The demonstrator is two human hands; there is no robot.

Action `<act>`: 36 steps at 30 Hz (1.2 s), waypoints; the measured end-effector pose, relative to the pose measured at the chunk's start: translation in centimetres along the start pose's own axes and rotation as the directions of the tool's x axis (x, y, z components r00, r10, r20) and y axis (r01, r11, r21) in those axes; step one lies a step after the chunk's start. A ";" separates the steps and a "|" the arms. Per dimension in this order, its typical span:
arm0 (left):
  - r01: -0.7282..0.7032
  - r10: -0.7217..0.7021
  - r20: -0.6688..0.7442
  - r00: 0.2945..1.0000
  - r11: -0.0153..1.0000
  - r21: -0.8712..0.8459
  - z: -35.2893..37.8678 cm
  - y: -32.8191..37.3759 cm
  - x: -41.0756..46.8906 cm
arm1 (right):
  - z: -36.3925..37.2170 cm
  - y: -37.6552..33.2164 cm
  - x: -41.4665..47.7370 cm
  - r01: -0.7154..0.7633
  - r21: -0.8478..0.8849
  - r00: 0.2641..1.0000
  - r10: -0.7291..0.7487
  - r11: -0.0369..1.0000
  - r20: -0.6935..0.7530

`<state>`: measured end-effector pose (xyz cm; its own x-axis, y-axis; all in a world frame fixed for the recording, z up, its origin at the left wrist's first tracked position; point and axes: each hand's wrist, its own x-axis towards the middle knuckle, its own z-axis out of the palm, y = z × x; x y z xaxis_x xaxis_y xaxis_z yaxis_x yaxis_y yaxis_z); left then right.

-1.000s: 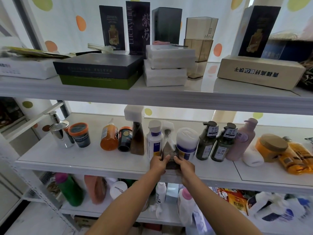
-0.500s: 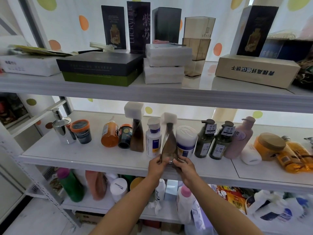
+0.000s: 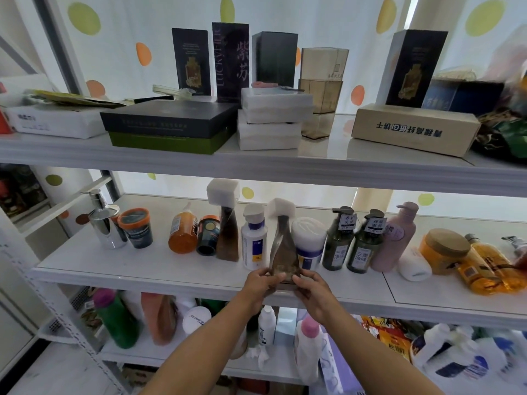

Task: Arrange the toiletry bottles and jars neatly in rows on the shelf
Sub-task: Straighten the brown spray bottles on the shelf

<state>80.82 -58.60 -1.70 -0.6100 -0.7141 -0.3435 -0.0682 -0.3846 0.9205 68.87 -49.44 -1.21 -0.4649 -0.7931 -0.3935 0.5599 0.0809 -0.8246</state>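
Your left hand and right hand both pinch the base of the brown tapered bottle, with fingers curled on either side of it. The bottle stands roughly upright at the front edge of the middle shelf, white cap uppermost, just in front of the white-and-blue bottle and the white jar. Whether its base rests on the shelf cannot be told.

Shelf glossy white (pump dispenser chrome).
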 end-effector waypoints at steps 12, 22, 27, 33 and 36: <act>-0.027 0.040 0.063 0.997 0.980 -0.198 1.3 1.4 -2.8 | -0.2 -1.6 -3.4 0.052 0.088 0.985 -0.066 0.995 0.160; -0.146 0.142 -0.033 0.989 0.964 -0.224 1.9 2.0 -10.0 | 0.5 -2.3 -8.6 0.034 0.049 0.959 -0.047 0.998 0.279; -0.195 0.180 -0.082 0.980 0.950 -0.245 -0.5 2.1 -13.1 | 3.2 -1.5 -10.4 0.012 0.076 0.930 -0.039 0.997 0.364; -0.180 0.149 -0.109 0.983 0.912 -0.370 -4.3 1.6 -15.2 | 5.9 0.7 -10.3 -0.060 -0.001 0.916 0.055 0.998 0.396; -0.147 0.115 -0.105 0.988 0.910 -0.388 -6.2 1.2 -15.4 | 7.2 1.6 -9.5 -0.070 -0.093 0.933 0.099 0.993 0.346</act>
<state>94.99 -51.73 3.56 -0.5278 -0.8108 -0.2530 0.3335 -0.4718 0.8162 79.11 -46.17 4.12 -0.1411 -0.9410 -0.3076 0.5247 0.1924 -0.8293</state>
